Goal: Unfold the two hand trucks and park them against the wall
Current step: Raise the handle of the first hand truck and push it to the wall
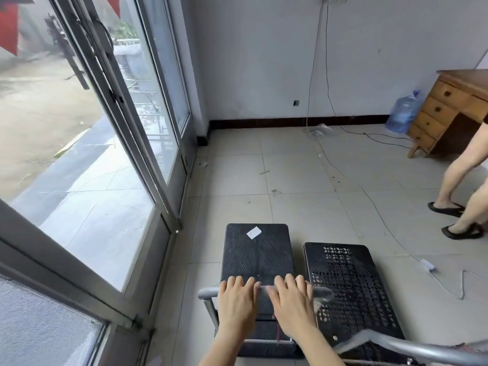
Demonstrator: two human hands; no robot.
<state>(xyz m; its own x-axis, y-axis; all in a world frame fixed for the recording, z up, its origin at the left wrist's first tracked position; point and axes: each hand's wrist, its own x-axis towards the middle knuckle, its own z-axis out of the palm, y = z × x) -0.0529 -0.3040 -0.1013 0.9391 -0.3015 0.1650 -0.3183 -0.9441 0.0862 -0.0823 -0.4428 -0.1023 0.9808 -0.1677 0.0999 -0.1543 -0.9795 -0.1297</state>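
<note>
Head view: from where I stand, two black hand trucks sit side by side on the tiled floor, near the glass door on the left and well short of the far wall.
Left truck (257, 253): solid ribbed deck with a white sticker, handle raised; it looks unfolded.
Handle bar (264, 289): grey metal tube across the near end of the left truck, both hands on it.
Left hand (236, 299): grip clamped over the bar, fingers curled forward across it.
Right hand (291, 299): grip likewise clamped on the same bar, just beside the left hand.
Right truck (348, 289): perforated deck, just beside the first; its grey handle (412, 348) arcs low over the near end, and I cannot tell whether it is locked up.
Handling: I judge the frames stiff and moderately light, rolling easily on the smooth tile; the bar is the sound place to hold, hands spread for steering.
Hazard: a white cable (380, 215) trails across the floor to the right, and a bystander's legs (462, 180) stand near the wooden desk (454, 107).
Stage: parking against the wall (277, 62) is not yet done.
</note>
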